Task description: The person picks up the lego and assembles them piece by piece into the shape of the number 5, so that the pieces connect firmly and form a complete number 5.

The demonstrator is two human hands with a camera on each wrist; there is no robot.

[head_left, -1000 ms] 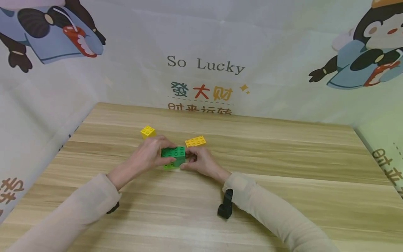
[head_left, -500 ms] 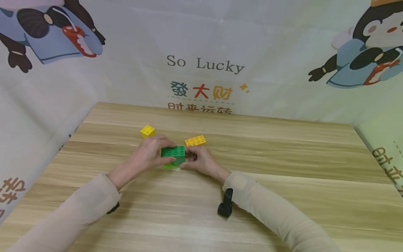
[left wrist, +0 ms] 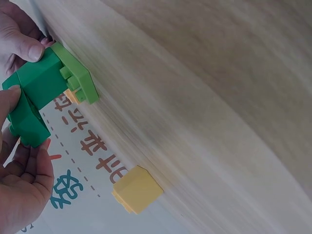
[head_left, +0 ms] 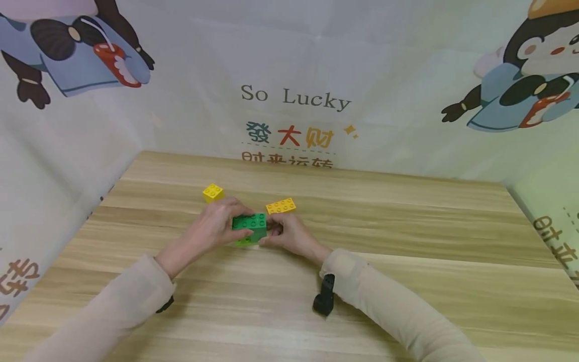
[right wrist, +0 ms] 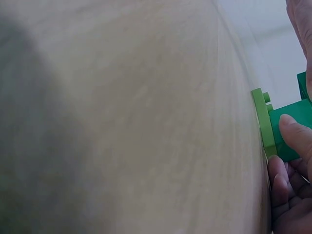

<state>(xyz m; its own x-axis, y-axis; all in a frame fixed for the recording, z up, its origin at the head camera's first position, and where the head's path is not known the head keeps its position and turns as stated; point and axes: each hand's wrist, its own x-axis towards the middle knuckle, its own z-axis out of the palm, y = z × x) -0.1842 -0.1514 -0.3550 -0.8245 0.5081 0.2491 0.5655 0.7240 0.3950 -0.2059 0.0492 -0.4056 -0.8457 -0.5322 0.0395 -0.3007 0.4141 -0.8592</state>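
My left hand (head_left: 217, 223) pinches a dark green toy building brick (left wrist: 29, 124) between thumb and fingers. It sits on a second dark green brick (left wrist: 44, 78), at an overhang in the left wrist view. Under that one is a thin light green plate (right wrist: 263, 122) with some studs showing, down at the tabletop. From the other side my right hand (head_left: 291, 234) pinches the lower brick and plate; its thumb (right wrist: 294, 131) presses the brick's side. In the head view the left fingers cover part of the stack, so how fully the bricks are joined cannot be told.
Behind the left hand stands a small yellow brick (head_left: 213, 193). A flat yellow-orange studded brick (head_left: 281, 205) lies just beyond the right hand. The wooden table (head_left: 384, 216) meets a printed cloth backdrop (head_left: 389, 100) at the back and sides.
The head view has shifted slightly, so the scene appears a little lower. Both hands keep their hold on the green stack, with no clear movement of the bricks.
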